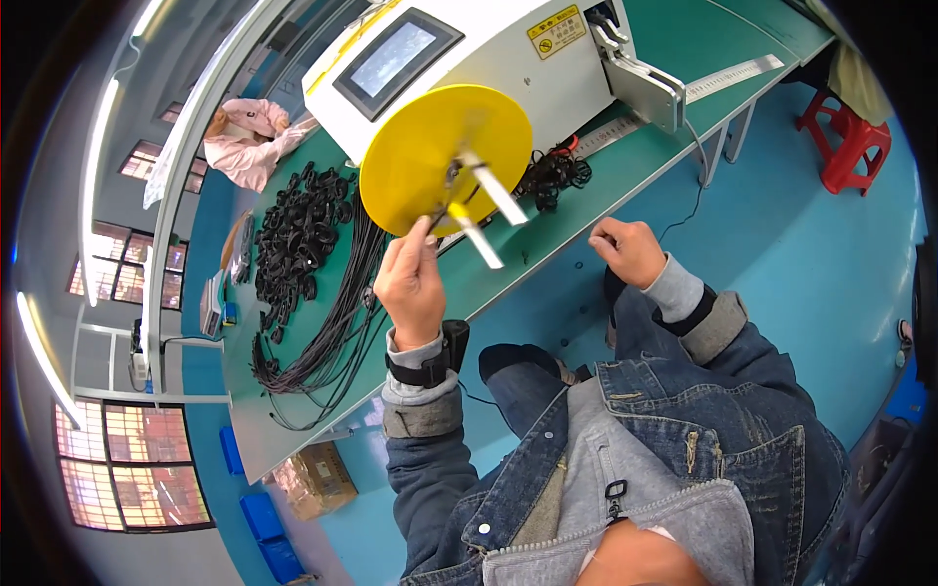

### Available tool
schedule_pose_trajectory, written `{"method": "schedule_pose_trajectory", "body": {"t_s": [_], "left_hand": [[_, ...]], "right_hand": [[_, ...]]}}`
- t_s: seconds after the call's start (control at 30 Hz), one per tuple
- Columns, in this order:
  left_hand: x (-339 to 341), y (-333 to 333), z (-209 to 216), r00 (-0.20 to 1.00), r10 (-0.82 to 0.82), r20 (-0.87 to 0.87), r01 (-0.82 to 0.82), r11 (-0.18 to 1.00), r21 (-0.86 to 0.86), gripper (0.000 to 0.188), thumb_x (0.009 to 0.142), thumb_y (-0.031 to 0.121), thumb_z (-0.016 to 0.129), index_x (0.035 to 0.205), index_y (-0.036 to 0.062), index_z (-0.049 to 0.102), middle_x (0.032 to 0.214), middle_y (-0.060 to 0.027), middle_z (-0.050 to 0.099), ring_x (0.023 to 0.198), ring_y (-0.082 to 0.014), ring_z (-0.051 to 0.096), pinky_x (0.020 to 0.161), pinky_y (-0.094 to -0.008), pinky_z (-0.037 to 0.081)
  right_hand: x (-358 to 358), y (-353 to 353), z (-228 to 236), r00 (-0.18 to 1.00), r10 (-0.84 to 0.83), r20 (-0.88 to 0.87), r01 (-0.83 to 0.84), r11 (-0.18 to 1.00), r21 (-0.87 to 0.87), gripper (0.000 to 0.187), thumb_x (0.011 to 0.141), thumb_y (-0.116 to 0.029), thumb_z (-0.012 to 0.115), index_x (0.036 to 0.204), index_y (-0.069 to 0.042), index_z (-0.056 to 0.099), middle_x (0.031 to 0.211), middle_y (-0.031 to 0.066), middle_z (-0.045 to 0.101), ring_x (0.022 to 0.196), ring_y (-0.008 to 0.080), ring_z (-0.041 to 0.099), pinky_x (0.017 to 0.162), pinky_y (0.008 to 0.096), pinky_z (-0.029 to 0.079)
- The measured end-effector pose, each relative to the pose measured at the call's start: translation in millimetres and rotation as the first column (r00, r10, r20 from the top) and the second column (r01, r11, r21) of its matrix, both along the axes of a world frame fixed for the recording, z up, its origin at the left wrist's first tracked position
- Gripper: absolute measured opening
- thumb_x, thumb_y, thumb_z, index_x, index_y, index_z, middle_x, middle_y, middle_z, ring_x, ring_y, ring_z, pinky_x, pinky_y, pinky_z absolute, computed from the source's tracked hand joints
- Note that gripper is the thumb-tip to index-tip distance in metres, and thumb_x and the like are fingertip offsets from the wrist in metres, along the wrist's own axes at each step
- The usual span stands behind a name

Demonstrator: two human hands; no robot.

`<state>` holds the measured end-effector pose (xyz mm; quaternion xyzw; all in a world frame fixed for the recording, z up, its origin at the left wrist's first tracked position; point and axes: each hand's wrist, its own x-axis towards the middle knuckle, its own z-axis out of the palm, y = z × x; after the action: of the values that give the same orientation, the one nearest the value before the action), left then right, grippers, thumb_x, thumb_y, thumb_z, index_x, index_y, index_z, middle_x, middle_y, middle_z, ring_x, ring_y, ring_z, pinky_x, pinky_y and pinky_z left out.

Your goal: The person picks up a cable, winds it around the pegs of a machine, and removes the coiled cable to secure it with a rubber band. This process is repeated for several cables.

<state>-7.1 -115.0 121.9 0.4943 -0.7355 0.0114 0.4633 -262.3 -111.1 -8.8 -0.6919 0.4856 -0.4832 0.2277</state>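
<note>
At the lower edge of a yellow disc (396, 146) on the machine, my left hand (410, 288) is closed in a pinch on a thin black cable (437, 217). The cable runs from my fingertips up toward the disc's middle. Two pale prongs (496, 195) stick out from the disc and look smeared, as in motion. My right hand (630, 252) hovers beyond the table's front edge with its fingers curled in; no object shows in it.
The white machine (469, 63) with a screen (396, 61) stands on the green table (674, 146). Left of the disc lie a black cable bundle (337, 337) and a heap of black coils (298, 230). More coiled cable (552, 181) sits right of it. A person (249, 142) works across the table; a red stool (848, 146) stands right.
</note>
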Motion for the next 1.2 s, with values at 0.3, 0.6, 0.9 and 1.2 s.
{"method": "schedule_pose_trajectory", "body": {"t_s": [0.3, 0.6, 0.9, 1.2], "left_hand": [[-17, 20, 13, 0.983, 0.001, 0.184, 0.022, 0.992, -0.122, 0.02, 0.08, 0.003, 0.059, 0.099, -0.0005, 0.061, 0.07, -0.0107, 0.054, 0.055, -0.0224, 0.05, 0.052, -0.0284, 0.042], [-37, 37, -16, 0.993, 0.082, -0.091, -0.088, 0.994, -0.066, 0.019, 0.081, 0.002, 0.057, 0.099, -0.0007, 0.062, 0.072, -0.0104, 0.055, 0.059, -0.0204, 0.052, 0.055, -0.0268, 0.043], [-67, 22, 11, 0.997, 0.04, 0.061, -0.018, 0.946, -0.323, 0.022, 0.074, -0.002, 0.063, 0.096, -0.002, 0.062, 0.08, -0.0122, 0.055, 0.066, -0.0233, 0.054, 0.058, -0.0287, 0.046], [-80, 24, 13, 0.98, 0.031, 0.198, 0.025, 0.961, -0.276, 0.021, 0.069, -0.002, 0.066, 0.09, -0.0029, 0.062, 0.083, -0.0122, 0.054, 0.073, -0.0262, 0.054, 0.065, -0.0337, 0.046]], "right_hand": [[-10, 13, 4, 0.996, 0.044, 0.079, -0.051, 0.994, 0.094, 0.01, 0.078, -0.009, 0.057, 0.075, 0.0, 0.057, 0.056, 0.0093, 0.055, 0.049, 0.0185, 0.054, 0.049, 0.0288, 0.043], [-6, 15, 4, 0.989, 0.103, 0.11, -0.117, 0.984, 0.131, 0.01, 0.079, -0.009, 0.056, 0.076, 0.001, 0.057, 0.056, 0.008, 0.055, 0.05, 0.0154, 0.053, 0.048, 0.0276, 0.042], [9, 16, 53, 0.977, 0.13, 0.167, -0.133, 0.991, 0.008, 0.01, 0.079, -0.01, 0.058, 0.077, 0.0, 0.057, 0.058, 0.0082, 0.055, 0.05, 0.0141, 0.053, 0.048, 0.0259, 0.042], [42, -15, 95, 0.979, 0.154, 0.134, -0.129, 0.976, -0.175, 0.021, 0.073, -0.021, 0.068, 0.071, -0.004, 0.056, 0.057, 0.0108, 0.055, 0.047, 0.0228, 0.055, 0.046, 0.0318, 0.044]]}}
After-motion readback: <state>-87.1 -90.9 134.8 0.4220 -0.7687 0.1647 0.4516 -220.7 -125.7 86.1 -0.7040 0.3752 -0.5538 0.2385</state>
